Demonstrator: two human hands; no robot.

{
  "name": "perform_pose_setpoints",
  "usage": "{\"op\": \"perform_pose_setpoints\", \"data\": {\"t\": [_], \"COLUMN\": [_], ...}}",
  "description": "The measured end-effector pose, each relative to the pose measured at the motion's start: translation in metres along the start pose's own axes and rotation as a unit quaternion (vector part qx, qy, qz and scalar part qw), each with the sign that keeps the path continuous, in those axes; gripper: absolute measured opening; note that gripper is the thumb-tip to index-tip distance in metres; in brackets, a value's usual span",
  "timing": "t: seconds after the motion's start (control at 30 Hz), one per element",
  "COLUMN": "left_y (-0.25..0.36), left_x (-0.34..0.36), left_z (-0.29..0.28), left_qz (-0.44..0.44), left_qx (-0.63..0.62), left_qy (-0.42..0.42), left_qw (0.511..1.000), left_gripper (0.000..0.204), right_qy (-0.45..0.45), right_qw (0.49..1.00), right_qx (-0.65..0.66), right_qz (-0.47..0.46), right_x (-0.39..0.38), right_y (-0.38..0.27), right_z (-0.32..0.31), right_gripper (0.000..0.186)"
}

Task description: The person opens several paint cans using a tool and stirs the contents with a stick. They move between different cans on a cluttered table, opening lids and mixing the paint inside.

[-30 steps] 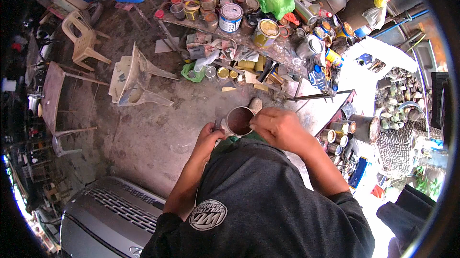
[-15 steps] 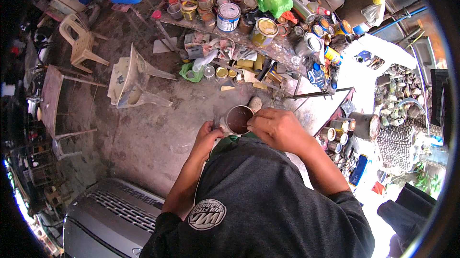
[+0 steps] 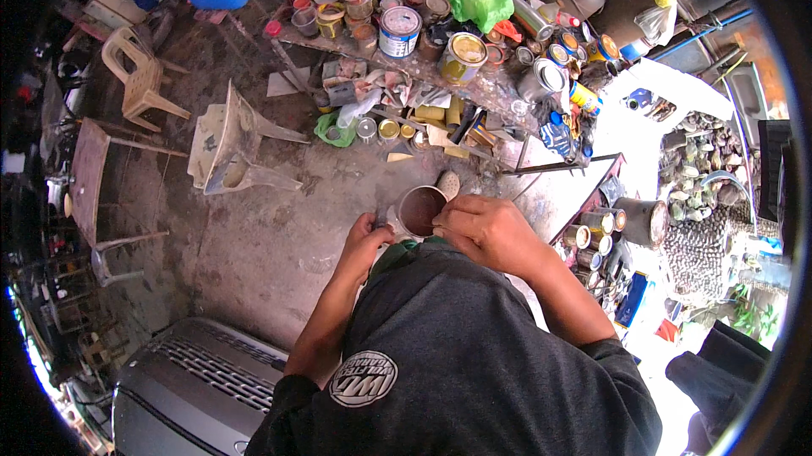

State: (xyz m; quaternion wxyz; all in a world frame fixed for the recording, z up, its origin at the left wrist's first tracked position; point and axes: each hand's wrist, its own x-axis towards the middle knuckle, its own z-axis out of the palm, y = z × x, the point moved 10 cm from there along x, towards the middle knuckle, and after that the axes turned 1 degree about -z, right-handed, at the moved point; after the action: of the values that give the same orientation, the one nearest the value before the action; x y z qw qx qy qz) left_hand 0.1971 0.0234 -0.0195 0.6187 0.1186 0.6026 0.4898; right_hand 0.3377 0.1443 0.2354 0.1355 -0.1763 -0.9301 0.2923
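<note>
A pale round cup (image 3: 407, 206) with brown liquid (image 3: 420, 212) inside is in front of my chest, its opening facing up. My left hand (image 3: 365, 240) is closed on the cup's left side, with the thumb toward me. At the opening's right edge, my right hand (image 3: 484, 228) is closed in a pinch, fingertips over the liquid. Whatever those fingers hold is hidden behind them.
Ahead stands a cluttered workbench (image 3: 503, 105) with paint cans (image 3: 399, 31) and a green plastic bag (image 3: 479, 3). Plastic chairs (image 3: 222, 139) stand to the left, near a small table (image 3: 89, 173). A grey car panel with a grille (image 3: 199, 371) is at lower left. More cans (image 3: 599, 221) sit at right.
My right fingertips have moved slightly left over the cup's opening. The left hand keeps its place on the cup. The whole view has shifted a little.
</note>
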Motion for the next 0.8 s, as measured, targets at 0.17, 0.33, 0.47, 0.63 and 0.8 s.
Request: {"op": "perform_pose_setpoints", "data": {"t": [0.17, 0.33, 0.47, 0.63, 0.8], "left_y": [0.003, 0.001, -0.002, -0.004, -0.003], "left_x": [-0.002, -0.001, 0.000, 0.000, 0.001], "left_z": [0.004, 0.003, 0.004, 0.003, 0.003], "left_qz": [-0.002, 0.001, 0.004, 0.009, 0.011], "left_qx": [-0.012, -0.012, -0.017, -0.022, -0.014], "left_qy": [0.004, 0.008, 0.006, 0.008, 0.007], "left_qw": [1.000, 1.000, 1.000, 1.000, 1.000], "left_gripper": [0.028, 0.026, 0.027, 0.027, 0.027], "right_qy": [0.026, 0.018, 0.021, 0.037, 0.033], "right_qw": [0.998, 1.000, 0.999, 0.997, 0.999], "right_qx": [-0.028, -0.012, -0.016, -0.034, 0.007], "right_qz": [0.039, 0.010, 0.034, 0.058, 0.005], "right_x": [0.002, 0.001, 0.001, -0.004, -0.004], "right_y": [0.007, 0.002, 0.009, 0.019, 0.007], "right_z": [-0.006, -0.010, -0.010, -0.010, -0.010], "right_gripper": [0.015, 0.012, 0.013, 0.014, 0.014]}}
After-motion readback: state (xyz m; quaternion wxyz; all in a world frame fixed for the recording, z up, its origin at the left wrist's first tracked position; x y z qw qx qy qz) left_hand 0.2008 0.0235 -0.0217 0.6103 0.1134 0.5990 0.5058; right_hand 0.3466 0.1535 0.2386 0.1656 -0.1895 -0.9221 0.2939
